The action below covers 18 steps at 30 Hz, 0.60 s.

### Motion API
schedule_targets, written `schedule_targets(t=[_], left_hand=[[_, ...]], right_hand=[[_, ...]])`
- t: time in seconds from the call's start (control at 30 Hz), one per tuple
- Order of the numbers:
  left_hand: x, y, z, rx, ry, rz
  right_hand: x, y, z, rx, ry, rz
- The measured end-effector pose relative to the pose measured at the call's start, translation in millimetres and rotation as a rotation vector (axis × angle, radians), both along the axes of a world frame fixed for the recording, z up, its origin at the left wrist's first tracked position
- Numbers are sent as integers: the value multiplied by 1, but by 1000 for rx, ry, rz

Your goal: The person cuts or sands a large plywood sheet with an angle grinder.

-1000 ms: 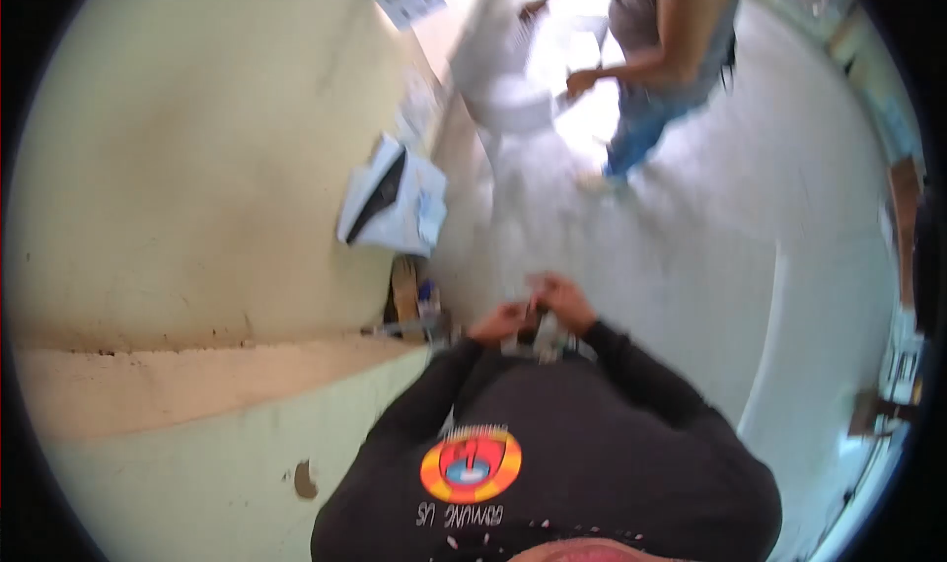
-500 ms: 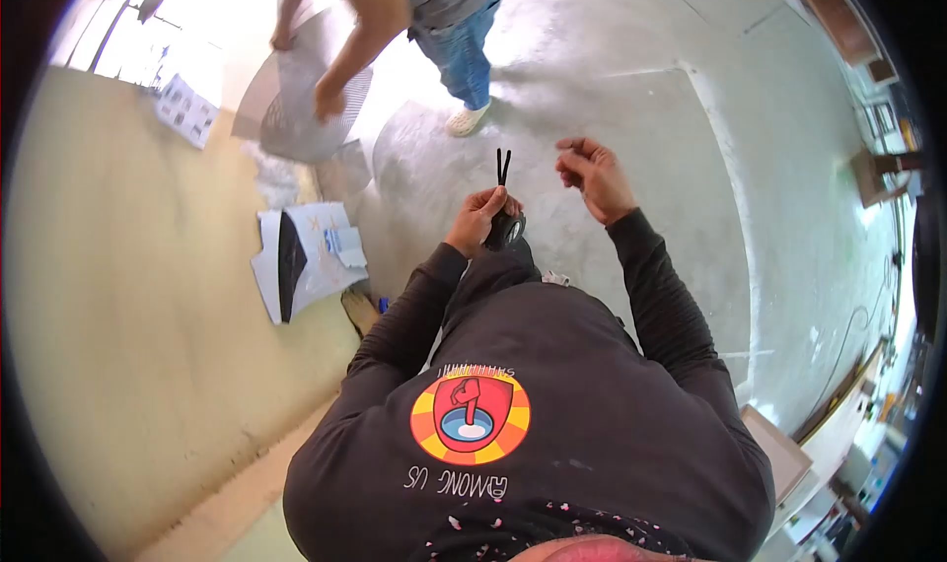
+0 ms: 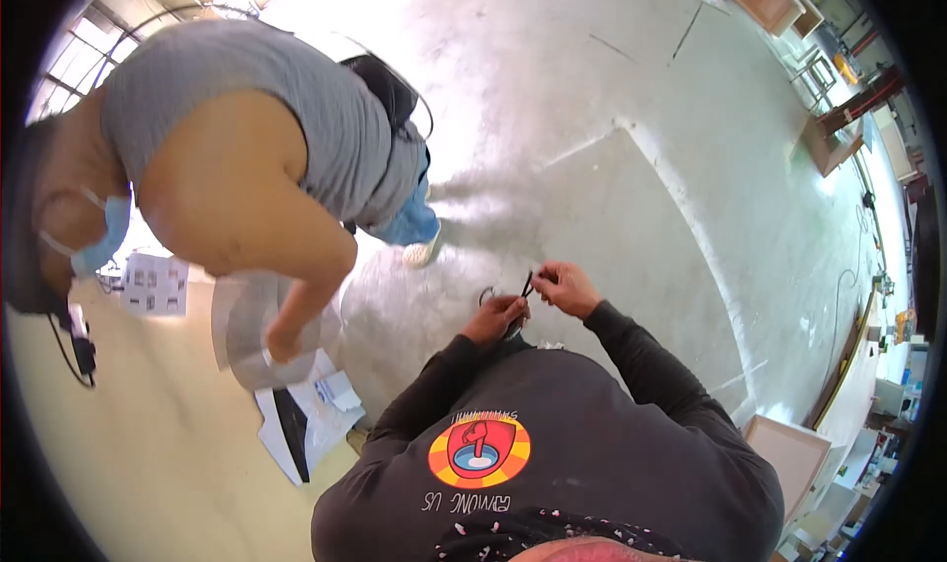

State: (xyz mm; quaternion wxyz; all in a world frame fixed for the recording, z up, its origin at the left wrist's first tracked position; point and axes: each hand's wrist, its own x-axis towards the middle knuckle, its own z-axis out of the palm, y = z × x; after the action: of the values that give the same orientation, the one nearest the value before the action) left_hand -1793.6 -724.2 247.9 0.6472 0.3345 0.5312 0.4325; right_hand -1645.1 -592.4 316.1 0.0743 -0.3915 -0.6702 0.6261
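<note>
My left hand (image 3: pixel 496 317) is closed around a black object with two thin prongs (image 3: pixel 528 285), held low in front of my body. Its lower part is hidden by the fingers, and its exact kind cannot be made out. A thin dark loop (image 3: pixel 486 294) shows just beyond the left knuckles. My right hand (image 3: pixel 564 288) is pinched, thumb and forefinger right at the upper ends of the prongs. Both hands are above the grey floor.
A masked person (image 3: pixel 237 128) in a grey top bends over at left, one hand on a translucent grey sheet (image 3: pixel 237 340). Below it lie a white panel with a black strip (image 3: pixel 293 434) and a pale yellow surface (image 3: pixel 148 434). Shelves and benches (image 3: pixel 838 454) line the right.
My right hand has come in to the prongs, which now tilt right. My view has shifted, so both hands sit lower. The other person has bent far into view at left over the sheet.
</note>
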Motion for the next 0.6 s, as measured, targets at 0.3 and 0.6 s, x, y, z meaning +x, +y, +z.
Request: schedule_targets(t=[0.3, 0.6], left_hand=[[-32, 97, 0, -86, -190, 159], [-50, 223, -42, 48, -58, 206]], right_hand=[[-16, 88, -12, -122, 116, 6], [-45, 223, -14, -80, 180, 305]])
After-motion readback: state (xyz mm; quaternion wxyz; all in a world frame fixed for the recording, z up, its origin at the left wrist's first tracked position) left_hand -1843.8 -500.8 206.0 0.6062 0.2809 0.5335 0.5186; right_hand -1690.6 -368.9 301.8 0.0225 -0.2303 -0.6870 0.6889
